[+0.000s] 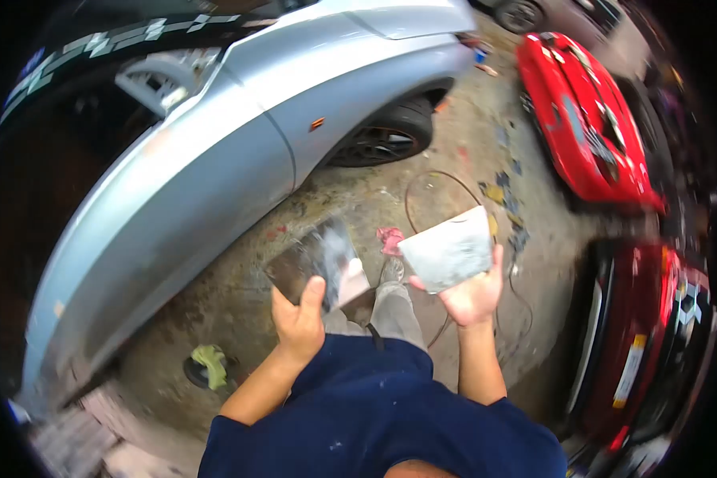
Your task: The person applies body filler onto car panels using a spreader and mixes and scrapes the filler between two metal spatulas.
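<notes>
Over the floor (358, 187), between the silver car (239, 143) and the red bumper (570, 163), both hands carry a plate in front of the body. The left hand (299, 323) grips the dark plate (315, 259) at its lower edge, thumb pressed on top. The right hand (470, 301) is palm up and spread beneath the white plate (450, 251), with the thumb by its right edge and a fingertip by its lower left corner; how tightly the hidden fingers close, I cannot tell.

The step in hand looks like handling the two plates together, the faces turned up for checking or working. The next move seems to call for a steady right palm and a free, controlled left wrist.

The white plate's long axis runs aslant across the body, from lower left to upper right, its upper right corner pointing away from the wearer. The dark plate tilts the same way, its upper edge rising to the right; blur hides its exact outline, and whether the pale patch at its lower right is separate.
</notes>
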`<act>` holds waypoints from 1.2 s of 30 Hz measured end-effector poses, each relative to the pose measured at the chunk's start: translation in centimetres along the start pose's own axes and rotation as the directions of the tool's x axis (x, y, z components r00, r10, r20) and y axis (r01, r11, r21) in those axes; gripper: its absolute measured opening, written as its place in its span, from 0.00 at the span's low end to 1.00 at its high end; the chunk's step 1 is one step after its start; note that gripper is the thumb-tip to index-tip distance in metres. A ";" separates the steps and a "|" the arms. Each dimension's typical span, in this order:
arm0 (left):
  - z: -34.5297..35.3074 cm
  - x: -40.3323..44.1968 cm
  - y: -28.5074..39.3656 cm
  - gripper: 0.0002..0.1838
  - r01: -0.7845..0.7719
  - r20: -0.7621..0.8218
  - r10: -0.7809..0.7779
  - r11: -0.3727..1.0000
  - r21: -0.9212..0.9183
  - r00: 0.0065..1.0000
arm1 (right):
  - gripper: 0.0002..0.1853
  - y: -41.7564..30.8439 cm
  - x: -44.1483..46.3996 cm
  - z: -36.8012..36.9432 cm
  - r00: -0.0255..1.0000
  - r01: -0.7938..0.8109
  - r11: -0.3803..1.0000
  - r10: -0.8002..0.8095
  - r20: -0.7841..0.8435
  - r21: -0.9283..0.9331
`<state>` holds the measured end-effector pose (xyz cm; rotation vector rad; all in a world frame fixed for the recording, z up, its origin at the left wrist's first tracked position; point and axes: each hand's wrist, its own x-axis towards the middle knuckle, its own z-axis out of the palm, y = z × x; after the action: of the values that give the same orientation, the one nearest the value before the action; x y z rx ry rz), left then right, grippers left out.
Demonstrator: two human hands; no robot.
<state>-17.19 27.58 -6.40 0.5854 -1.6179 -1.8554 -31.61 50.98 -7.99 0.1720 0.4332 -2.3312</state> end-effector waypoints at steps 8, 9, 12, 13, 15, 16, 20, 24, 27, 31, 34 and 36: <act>1.2 4.6 -22.0 0.18 0.163 0.501 -0.505 0.800 0.577 0.703 | 0.48 -5.4 22.9 -10.2 0.734 0.670 0.143 -0.278 0.620 -0.729; 1.2 5.5 -25.7 0.18 0.071 0.589 -0.519 0.784 0.616 0.620 | 0.47 -4.9 25.7 -12.0 0.627 0.730 -0.206 -0.176 0.759 -0.651; 1.0 6.5 -36.5 0.18 -0.182 0.742 -0.429 0.791 0.584 0.516 | 0.35 0.8 30.6 -16.2 0.400 0.574 -0.819 0.285 0.871 0.004; 0.6 6.3 -39.6 0.17 -0.280 0.772 -0.328 0.797 0.535 0.544 | 0.33 2.7 31.9 -18.2 0.386 0.573 -0.813 0.375 0.843 0.100; -0.8 6.2 -44.7 0.17 -0.407 0.827 -0.255 0.774 0.485 0.500 | 0.30 6.2 34.3 -22.4 0.337 0.560 -0.788 0.500 0.798 0.257; -1.4 6.7 -47.1 0.16 -0.475 0.853 -0.215 0.754 0.454 0.475 | 0.29 7.8 35.7 -24.5 0.307 0.552 -0.773 0.536 0.786 0.312; -4.0 7.4 -53.4 0.14 -0.517 0.893 -0.268 0.739 0.431 0.361 | 0.21 12.7 40.3 -32.1 0.238 0.515 -0.739 0.610 0.756 0.435; -6.8 7.3 -57.5 0.12 -0.567 0.912 -0.221 0.725 0.391 0.346 | 0.22 15.4 43.8 -36.1 0.195 0.424 -0.710 0.678 0.709 0.562; -9.5 7.2 -58.4 0.12 -0.544 0.915 -0.187 0.754 0.367 0.357 | 0.26 17.1 44.9 -36.4 0.195 0.299 -0.700 0.710 0.677 0.648; -10.9 7.9 -57.6 0.13 -0.504 0.902 -0.107 0.799 0.329 0.419 | 0.35 17.9 45.2 -35.2 0.304 0.185 -0.674 0.732 0.610 0.715; -11.0 9.3 -56.5 0.13 -0.500 0.913 -0.119 0.806 0.318 0.389 | 0.34 18.7 45.5 -34.5 0.263 0.192 -0.661 0.747 0.611 0.725; -11.1 9.5 -56.7 0.13 -0.507 0.922 -0.084 0.815 0.282 0.379 | 0.32 19.0 45.5 -34.5 0.208 0.184 -0.659 0.751 0.626 0.729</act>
<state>-25.11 17.28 -63.49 -0.6707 -2.8142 -1.5053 -50.87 20.85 -56.39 1.6362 -1.3101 -0.3361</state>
